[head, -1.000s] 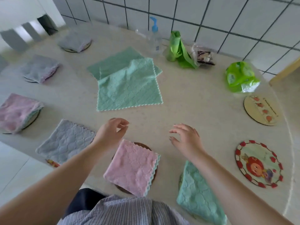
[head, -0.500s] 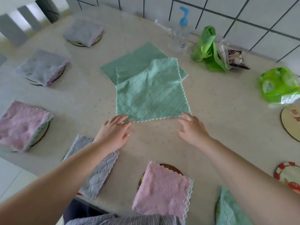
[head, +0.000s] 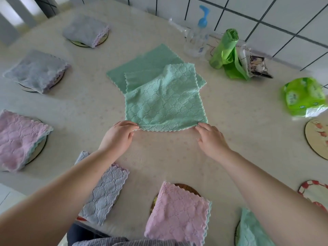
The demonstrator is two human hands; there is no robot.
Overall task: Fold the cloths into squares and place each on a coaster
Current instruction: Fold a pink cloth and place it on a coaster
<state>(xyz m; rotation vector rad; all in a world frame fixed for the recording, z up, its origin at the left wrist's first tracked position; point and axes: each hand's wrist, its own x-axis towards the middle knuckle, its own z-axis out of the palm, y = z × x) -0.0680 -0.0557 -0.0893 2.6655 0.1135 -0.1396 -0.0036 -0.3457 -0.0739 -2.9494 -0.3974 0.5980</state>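
Observation:
An unfolded mint green cloth (head: pixel 165 102) lies in the middle of the table, on top of a second green cloth (head: pixel 142 64). My left hand (head: pixel 119 137) pinches its near left corner and my right hand (head: pixel 211 139) pinches its near right corner; the near edge is lifted slightly and the cloth ripples. Folded cloths sit on coasters around me: a pink one (head: pixel 179 212) in front, a grey one (head: pixel 104 189) to its left, a pink one (head: pixel 19 137) at far left, two grey ones (head: pixel 37 70) (head: pixel 87 29) further back, and a green one (head: pixel 252 229) at bottom right.
Two bare coasters lie at the right: a beige one (head: pixel 317 137) and a red-rimmed one (head: pixel 316 192). Along the tiled wall stand a pump bottle (head: pixel 197 38), a green bag roll (head: pixel 225 50), a small packet (head: pixel 257 66) and a green tissue pack (head: pixel 303 96).
Both hands have moved forward from above the pink cloth to the top green cloth and taken hold of its near corners. The cloth's near edge has been drawn toward me.

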